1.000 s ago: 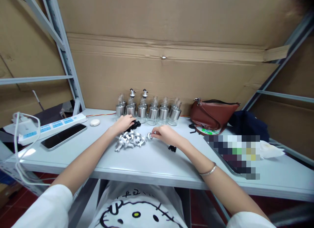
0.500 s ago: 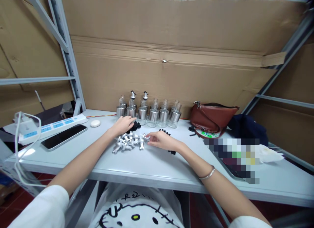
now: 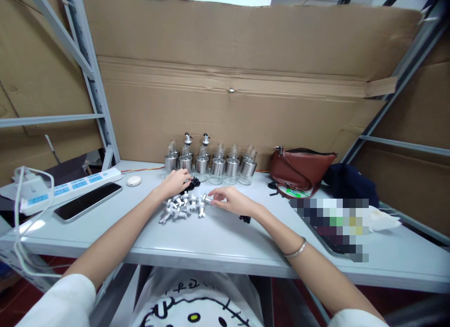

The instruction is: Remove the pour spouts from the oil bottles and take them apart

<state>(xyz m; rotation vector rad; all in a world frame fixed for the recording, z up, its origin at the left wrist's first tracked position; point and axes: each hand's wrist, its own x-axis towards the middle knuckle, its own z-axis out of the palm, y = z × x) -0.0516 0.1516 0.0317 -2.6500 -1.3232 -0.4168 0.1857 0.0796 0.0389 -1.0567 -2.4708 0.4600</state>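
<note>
A heap of small silver pourer spouts lies on the grey shelf table. My right hand rests at the heap's right edge, fingers curled, fingertips touching a spout. My left hand is behind the heap, fingers closed over some small black caps. Behind them stands a row of glass bottles with steel bands; two carry spouts on top.
A phone, a blue-and-white power strip with white cables and a small white oval case lie left. A brown leather bag, dark cloth and a blurred object sit right. More black caps lie near my right wrist. Cardboard walls the back.
My right hand moved left from a lone spout to the edge of the heap. The left hand stayed on the black caps. The view tilted slightly.
</note>
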